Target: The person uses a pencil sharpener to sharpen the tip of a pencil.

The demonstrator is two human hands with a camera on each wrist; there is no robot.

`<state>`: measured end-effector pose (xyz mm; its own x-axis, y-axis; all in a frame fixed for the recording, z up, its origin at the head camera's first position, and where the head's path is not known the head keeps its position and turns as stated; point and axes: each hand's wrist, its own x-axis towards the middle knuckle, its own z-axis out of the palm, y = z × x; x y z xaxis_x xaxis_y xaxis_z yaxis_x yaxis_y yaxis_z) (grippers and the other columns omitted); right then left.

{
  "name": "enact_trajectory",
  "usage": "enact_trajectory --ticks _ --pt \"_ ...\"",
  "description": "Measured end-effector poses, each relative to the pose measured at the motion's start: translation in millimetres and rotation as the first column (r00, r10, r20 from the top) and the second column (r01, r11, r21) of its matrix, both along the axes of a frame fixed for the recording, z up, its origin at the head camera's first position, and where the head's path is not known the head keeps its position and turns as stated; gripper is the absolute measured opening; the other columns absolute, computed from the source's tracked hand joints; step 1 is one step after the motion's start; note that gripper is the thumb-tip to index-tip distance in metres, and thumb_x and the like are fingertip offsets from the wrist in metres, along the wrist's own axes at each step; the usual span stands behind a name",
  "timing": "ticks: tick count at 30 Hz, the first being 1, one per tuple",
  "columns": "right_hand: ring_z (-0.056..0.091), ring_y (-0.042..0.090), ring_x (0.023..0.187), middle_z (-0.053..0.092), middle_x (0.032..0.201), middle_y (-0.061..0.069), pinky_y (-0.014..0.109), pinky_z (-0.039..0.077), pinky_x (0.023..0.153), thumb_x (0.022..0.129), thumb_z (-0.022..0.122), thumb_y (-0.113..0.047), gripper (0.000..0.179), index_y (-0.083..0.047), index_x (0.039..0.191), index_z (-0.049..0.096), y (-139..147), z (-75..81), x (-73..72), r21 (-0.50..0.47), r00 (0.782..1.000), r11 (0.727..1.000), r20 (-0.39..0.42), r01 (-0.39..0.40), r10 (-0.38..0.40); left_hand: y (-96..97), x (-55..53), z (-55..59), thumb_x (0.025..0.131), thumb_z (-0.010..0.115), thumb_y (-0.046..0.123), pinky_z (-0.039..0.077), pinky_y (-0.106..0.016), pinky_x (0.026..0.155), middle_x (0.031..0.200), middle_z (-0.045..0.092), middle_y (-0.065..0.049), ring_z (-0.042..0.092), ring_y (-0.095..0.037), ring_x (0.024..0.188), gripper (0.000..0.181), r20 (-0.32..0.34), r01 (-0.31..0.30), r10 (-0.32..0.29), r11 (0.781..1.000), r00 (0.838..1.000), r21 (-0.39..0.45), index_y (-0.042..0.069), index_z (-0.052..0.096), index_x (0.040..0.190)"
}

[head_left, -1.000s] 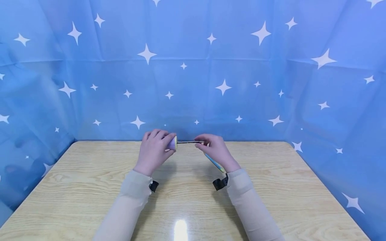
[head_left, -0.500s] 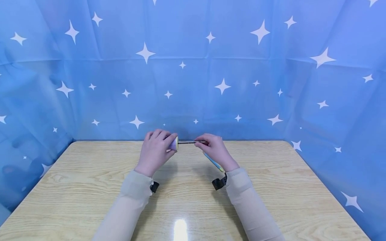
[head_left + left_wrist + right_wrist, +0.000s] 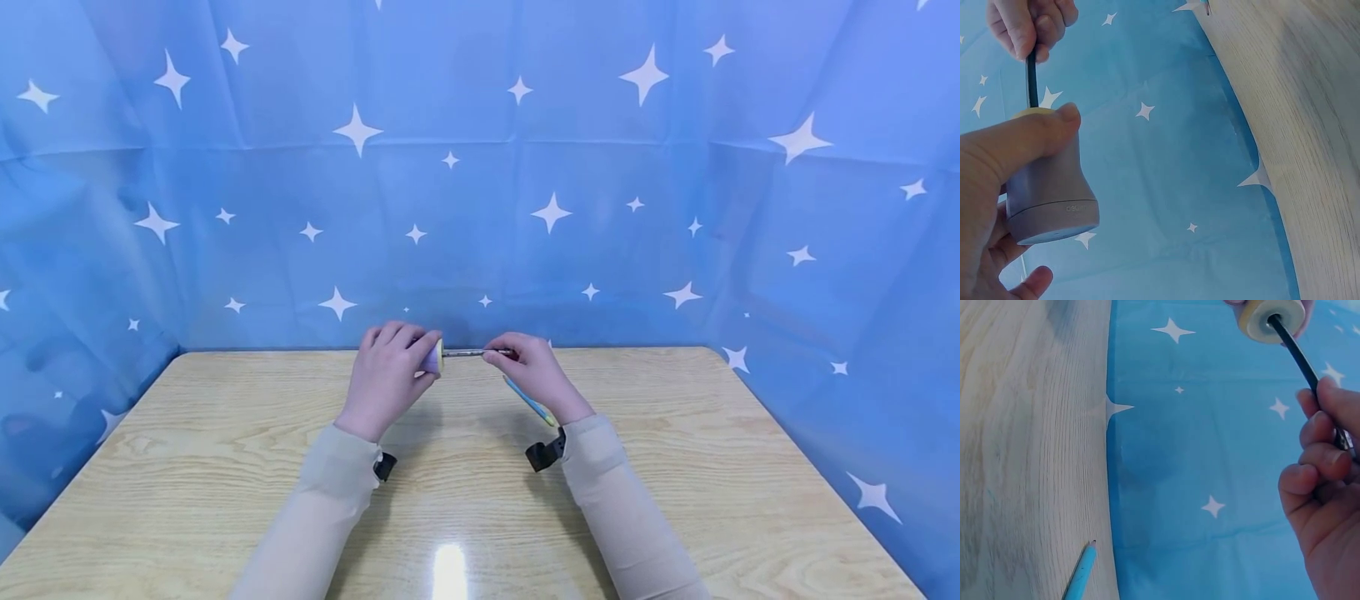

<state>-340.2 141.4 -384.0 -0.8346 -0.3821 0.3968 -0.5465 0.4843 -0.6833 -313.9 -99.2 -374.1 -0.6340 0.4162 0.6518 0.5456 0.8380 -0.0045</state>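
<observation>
My left hand (image 3: 382, 375) grips a lilac pencil sharpener (image 3: 1054, 181) with a yellow rim, held sideways so that its opening faces right. In the left wrist view the thumb lies across its upper end. A dark pencil (image 3: 1300, 359) runs into the sharpener's hole, its tip hidden inside. My right hand (image 3: 532, 367) pinches this pencil between thumb and fingers, a short way from the rim. Both hands are raised above the far part of the table. Below the right hand a light blue pencil (image 3: 528, 400) lies on the table, its sharpened point showing in the right wrist view.
The wooden table (image 3: 247, 467) ends at a blue star-patterned curtain (image 3: 480, 208), which hangs behind it and along both sides. Each wrist wears a black camera mount, such as the one on the right wrist (image 3: 543, 455).
The right fingers have shifted and closed up slightly on the dark pencil. The sharpener and left hand have hardly moved; the pencil's point stays in the hole. The head view has drifted slightly.
</observation>
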Motion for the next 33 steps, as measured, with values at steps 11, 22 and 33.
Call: enact_trajectory --ticks 11,22,33 --pt "0.048 0.021 0.059 0.064 0.083 0.001 0.035 0.043 0.059 0.098 0.058 -0.019 0.021 -0.005 0.105 0.071 -0.9 -0.4 -1.1 -0.039 0.997 0.999 0.079 0.017 -0.014 0.1 1.5 0.1 0.074 0.084 0.026 0.040 -0.046 0.092 0.109 0.066 -0.004 0.055 -0.027 0.106 0.049 -0.012 -0.005 0.005 1.000 1.000 -0.004 0.015 0.069 0.119" --pt "0.033 0.018 0.047 0.055 0.067 0.017 0.032 0.038 0.054 0.101 0.053 -0.027 0.029 -0.010 0.088 0.072 -3.0 -2.4 -2.9 -0.104 0.988 0.994 0.154 0.019 -0.003 1.8 1.5 -0.3 0.074 0.084 0.026 0.041 -0.046 0.092 0.108 0.066 -0.005 0.055 -0.026 0.106 0.049 -0.017 0.001 -0.001 1.000 1.000 -0.001 0.014 0.070 0.119" --pt "0.035 0.017 0.050 0.051 0.061 0.006 0.032 0.038 0.058 0.102 0.049 -0.033 0.042 -0.003 0.077 0.064 -4.3 -2.8 -4.6 -0.187 0.944 0.981 0.329 0.050 0.015 3.1 1.5 0.2 0.073 0.085 0.027 0.041 -0.047 0.090 0.108 0.067 -0.003 0.055 -0.026 0.105 0.049 -0.026 0.002 -0.002 1.000 1.000 0.000 0.016 0.070 0.119"
